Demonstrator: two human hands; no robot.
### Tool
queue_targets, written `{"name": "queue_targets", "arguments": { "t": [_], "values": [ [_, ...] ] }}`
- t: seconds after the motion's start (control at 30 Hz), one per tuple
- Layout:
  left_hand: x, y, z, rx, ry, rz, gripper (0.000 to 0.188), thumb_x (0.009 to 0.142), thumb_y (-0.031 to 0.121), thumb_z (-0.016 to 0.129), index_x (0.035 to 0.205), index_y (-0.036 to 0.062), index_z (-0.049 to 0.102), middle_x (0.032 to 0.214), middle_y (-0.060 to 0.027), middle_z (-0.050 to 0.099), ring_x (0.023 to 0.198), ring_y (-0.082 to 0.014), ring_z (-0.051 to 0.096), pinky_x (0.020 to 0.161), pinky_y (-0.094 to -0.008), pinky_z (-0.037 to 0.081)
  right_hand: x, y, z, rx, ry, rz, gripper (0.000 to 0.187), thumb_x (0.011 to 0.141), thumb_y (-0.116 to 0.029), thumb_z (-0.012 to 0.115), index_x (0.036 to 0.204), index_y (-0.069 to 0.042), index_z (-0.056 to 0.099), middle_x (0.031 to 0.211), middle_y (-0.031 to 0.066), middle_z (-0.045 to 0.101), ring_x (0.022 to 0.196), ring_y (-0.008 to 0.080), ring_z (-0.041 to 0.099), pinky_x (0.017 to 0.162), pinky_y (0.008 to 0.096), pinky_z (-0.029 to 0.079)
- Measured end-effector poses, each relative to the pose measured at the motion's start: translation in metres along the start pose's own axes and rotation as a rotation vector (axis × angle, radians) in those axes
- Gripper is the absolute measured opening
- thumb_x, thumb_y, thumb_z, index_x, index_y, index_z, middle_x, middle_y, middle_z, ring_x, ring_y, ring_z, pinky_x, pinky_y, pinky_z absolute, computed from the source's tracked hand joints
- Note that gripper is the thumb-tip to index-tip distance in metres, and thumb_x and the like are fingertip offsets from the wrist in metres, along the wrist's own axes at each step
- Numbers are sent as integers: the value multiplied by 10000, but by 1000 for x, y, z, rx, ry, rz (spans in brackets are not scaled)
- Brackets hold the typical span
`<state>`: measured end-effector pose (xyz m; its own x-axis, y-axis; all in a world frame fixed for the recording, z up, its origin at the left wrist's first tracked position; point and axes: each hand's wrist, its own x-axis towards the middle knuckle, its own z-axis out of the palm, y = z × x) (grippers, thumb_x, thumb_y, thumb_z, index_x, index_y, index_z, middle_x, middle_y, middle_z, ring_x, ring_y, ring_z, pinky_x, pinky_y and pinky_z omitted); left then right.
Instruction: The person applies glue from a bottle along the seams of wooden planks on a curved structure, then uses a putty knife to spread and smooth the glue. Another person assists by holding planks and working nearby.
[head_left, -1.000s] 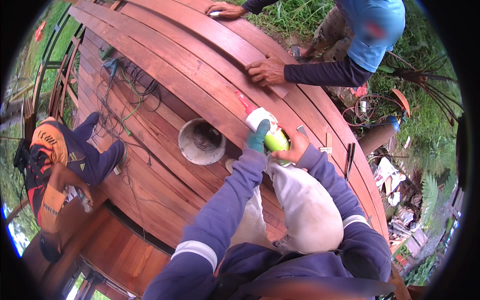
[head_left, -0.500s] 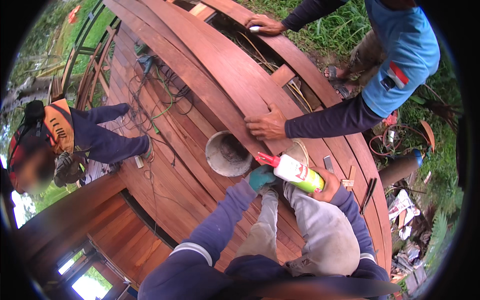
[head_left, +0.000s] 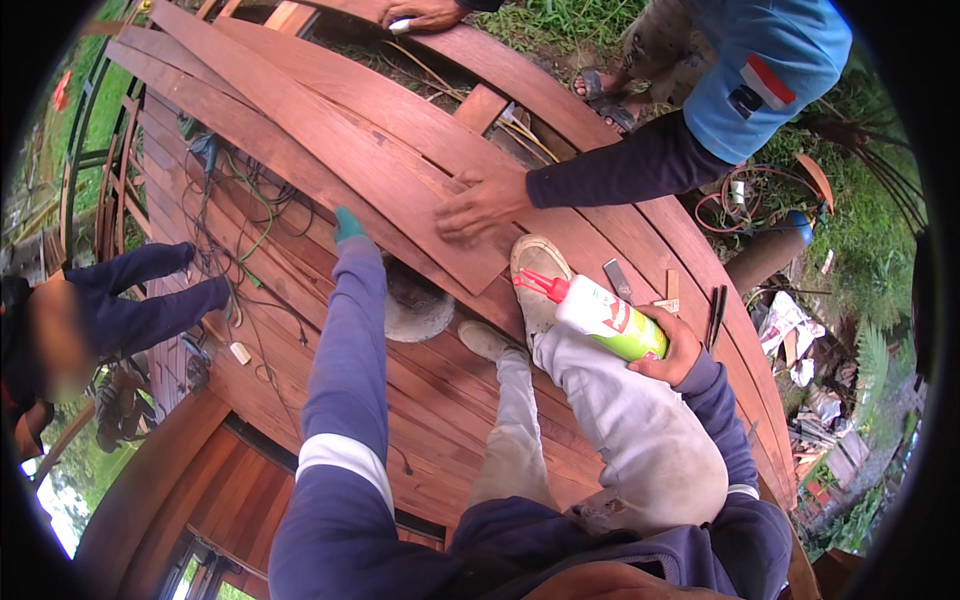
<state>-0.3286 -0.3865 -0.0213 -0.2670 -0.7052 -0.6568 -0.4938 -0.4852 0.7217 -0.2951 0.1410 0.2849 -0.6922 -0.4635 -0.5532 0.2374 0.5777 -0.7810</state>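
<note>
My right hand [head_left: 670, 345] is wrapped round a white and green glue bottle [head_left: 615, 318] with a red nozzle, held tilted above my knee. Stretched far forward, my left hand [head_left: 348, 225] in a green glove reaches the near edge of a loose reddish-brown plank [head_left: 390, 185]. Its fingers are too small and partly hidden to show their grip. Below that forearm a grey bucket [head_left: 420, 305] stands on the deck, partly covered by the arm and the plank. Across from me, a co-worker's blurred hand [head_left: 485, 208] lies on the loose plank.
Power cords [head_left: 240, 235] and tools lie over the deck at left, near another person in dark trousers [head_left: 135, 300]. A flat metal blade [head_left: 617, 278], small wood pieces [head_left: 668, 298] and dark rods [head_left: 717, 315] rest at right. A gap between boards [head_left: 520, 140] lies beyond.
My left hand has left the bucket's near side and reached forward to the plank's edge. The co-worker's hand and loose plank have shifted in view. The bottle stays in my right hand.
</note>
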Motion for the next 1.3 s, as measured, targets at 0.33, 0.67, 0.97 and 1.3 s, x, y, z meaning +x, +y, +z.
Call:
{"name": "queue_targets", "arguments": {
  "t": [0.33,0.67,0.97,1.3],
  "values": [
    [-75,49,53,546,401,43,799,997,644,336,1399,-36,452,1271,-298,622,1093,-432,668,873,-552,576,54,-11,-37,-687,351,98,633,689,-218,833,1236,22,622,1037,224,653,933,417,653,835,461,529],
    [-75,51,54,329,330,-98,654,1057,509,328,1447,-15,365,1259,-258,610,1059,-397,688,844,-493,613,140,-51,-80,-1057,298,4,608,689,-208,828,1235,-76,594,1119,157,600,1015,374,637,861,449,539],
    [-75,50,55,389,380,-103,753,1024,615,331,1426,-13,432,1292,-285,609,1073,-423,673,833,-516,607,201,-45,-61,-730,587,-268,714,687,-200,883,1279,-11,531,1163,163,637,1063,307,657,937,394,538],
    [-92,67,61,304,380,-110,747,1018,616,338,1381,-23,469,1280,-273,619,1059,-419,682,849,-509,606,284,-3,-51,-102,333,-264,912,682,-195,911,1413,-69,380,1251,138,630,1181,257,619,1024,417,507]
  ]
}}
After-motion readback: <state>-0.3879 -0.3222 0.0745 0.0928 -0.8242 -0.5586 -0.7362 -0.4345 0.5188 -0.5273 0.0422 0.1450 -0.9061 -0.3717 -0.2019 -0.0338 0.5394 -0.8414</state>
